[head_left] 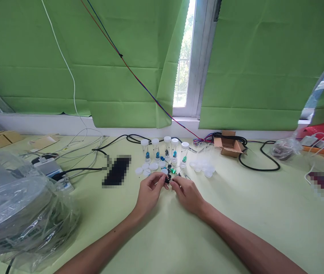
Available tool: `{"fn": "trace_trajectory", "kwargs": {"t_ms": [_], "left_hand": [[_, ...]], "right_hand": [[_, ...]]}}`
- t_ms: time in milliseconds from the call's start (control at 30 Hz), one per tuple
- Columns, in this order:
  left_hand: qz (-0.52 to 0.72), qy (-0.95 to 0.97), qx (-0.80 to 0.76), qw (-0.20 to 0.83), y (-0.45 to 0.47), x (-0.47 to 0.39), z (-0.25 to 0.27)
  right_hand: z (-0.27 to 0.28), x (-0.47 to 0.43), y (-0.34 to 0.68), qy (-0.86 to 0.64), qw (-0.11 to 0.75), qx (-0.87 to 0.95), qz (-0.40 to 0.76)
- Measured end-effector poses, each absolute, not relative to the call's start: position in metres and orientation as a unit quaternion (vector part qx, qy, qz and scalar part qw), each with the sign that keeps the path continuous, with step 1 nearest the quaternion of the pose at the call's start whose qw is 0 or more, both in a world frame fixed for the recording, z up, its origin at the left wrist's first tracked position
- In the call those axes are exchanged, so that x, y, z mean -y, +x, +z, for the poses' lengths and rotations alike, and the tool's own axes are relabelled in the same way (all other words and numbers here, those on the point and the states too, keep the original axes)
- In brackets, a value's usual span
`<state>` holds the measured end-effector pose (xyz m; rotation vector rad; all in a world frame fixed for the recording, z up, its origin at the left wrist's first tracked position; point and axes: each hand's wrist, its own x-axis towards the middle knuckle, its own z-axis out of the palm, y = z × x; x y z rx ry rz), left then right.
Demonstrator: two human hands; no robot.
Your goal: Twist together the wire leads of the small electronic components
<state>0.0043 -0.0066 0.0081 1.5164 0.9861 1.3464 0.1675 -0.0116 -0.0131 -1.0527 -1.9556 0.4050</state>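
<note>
My left hand [149,190] is closed in a pinch on a small black part [167,179], too small to name more closely. Beside it, my right hand [189,195] has its thumb and fingertips pressed together close to the same part; what they grip is hidden. Just beyond my fingers lie small green parts [173,171] and blue and black ones. Behind them stand several clear tubes [167,145] with white caps, holding blue, black or green pieces with thin stems. Loose white caps [146,166] lie left of the tubes, and translucent cups or caps [204,166] lie to the right.
A plastic-wrapped bulky object [24,213] fills the left side. Cables and a power strip [49,166] lie behind it, near a pixelated dark rectangle [116,171]. An open cardboard box [230,146] and black cable [260,168] are at the back right.
</note>
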Motion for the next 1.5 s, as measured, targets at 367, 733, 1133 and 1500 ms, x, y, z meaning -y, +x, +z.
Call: {"fn": "trace_trajectory", "kwargs": {"t_ms": [367,733,1133,1500], "left_hand": [[0.537,0.614,-0.4,0.419,0.0039,0.0073,0.0096],[0.536,0.611,-0.404,0.419,0.0043,0.0086,0.0101],[0.528,0.615,-0.397,0.431,0.0038,0.0074,0.0089],[0.538,0.612,-0.408,0.411,0.004,0.0077,0.0097]], "right_hand": [[-0.0177,0.0106,0.1672,-0.41,0.444,0.775,0.186],[-0.0135,0.0116,0.1673,-0.429,0.438,0.77,0.176],[-0.0146,0.0107,0.1689,-0.421,0.42,0.788,0.157],[-0.0158,0.0116,0.1662,-0.41,0.458,0.765,0.191]]}}
